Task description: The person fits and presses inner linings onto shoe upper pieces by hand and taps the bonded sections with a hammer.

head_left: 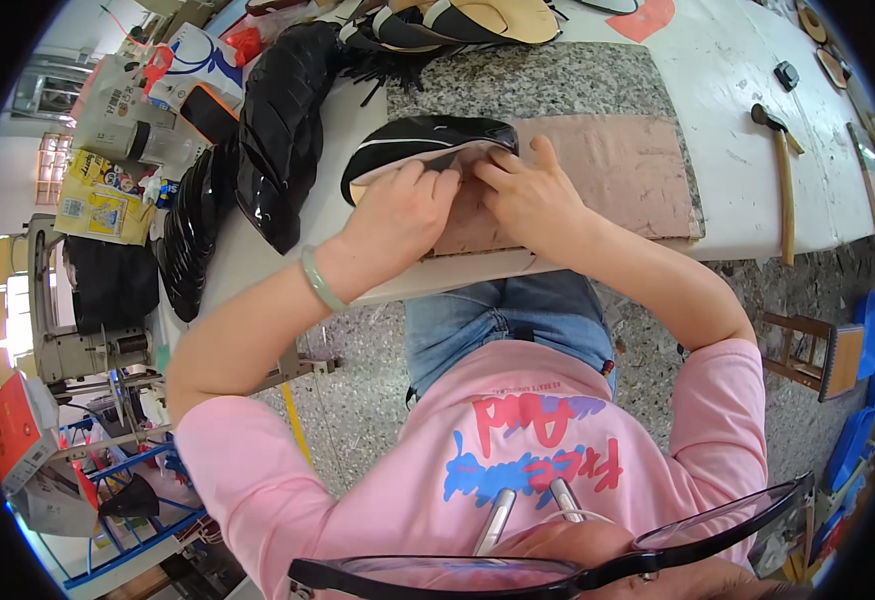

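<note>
A black shoe upper [427, 133] with a white stripe and a pale lining lies on its side at the near part of the work board. My left hand [404, 215] is closed on its near edge, fingers curled over the lining. At the upper's right end, my right hand [537, 200] pinches the edge between bent fingers, while one digit sticks up free. Both sets of fingertips are partly hidden in the folds of the lining. Beneath lies a brownish sheet [607, 170] on a speckled stone slab [557, 75].
Glossy black nested pieces [282, 130] are stacked left of the slab, with more striped uppers [457, 22] behind it. A hammer [785, 180] lies at the right by the table edge. A phone [209, 113], a jar [152, 143] and a sewing machine [97, 355] are at the left.
</note>
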The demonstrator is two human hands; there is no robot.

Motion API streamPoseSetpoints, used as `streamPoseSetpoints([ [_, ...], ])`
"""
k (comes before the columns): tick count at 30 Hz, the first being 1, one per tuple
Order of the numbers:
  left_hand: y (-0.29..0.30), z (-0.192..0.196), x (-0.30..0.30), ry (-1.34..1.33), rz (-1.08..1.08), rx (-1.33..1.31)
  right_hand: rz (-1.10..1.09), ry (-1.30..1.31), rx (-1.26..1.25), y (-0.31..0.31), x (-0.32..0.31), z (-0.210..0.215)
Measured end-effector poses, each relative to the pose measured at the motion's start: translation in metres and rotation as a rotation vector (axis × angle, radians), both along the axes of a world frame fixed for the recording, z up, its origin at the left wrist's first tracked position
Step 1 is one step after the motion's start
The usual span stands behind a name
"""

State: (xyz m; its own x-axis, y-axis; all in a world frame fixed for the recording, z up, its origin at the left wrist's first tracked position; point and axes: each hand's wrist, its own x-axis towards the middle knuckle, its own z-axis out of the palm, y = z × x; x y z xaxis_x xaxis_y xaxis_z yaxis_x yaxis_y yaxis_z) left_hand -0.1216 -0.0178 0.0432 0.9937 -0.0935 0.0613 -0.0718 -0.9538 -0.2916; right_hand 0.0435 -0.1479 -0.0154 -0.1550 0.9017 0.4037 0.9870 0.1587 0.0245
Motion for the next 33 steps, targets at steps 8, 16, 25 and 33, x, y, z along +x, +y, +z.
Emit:
streamPoseSetpoints([
  [8, -0.015, -0.035, 0.003, -0.328, 0.493, -0.393, 0.107, 0.059, -0.107, 0.016, 0.009, 0.003],
  [16, -0.001, -0.024, 0.003, -0.286, 0.625, -0.578, 0.097, -0.117, -0.085, 0.026, 0.003, 0.017],
  [25, 0.003, -0.027, 0.001, -0.305, 0.570, -0.623, 0.134, 0.114, -0.103, 0.026, -0.007, 0.002],
  [33, 0.043, 0.039, 0.018, -0.054, 0.588, -0.875, 0.092, 0.056, -0.022, 0.033, -0.003, 0.017],
])
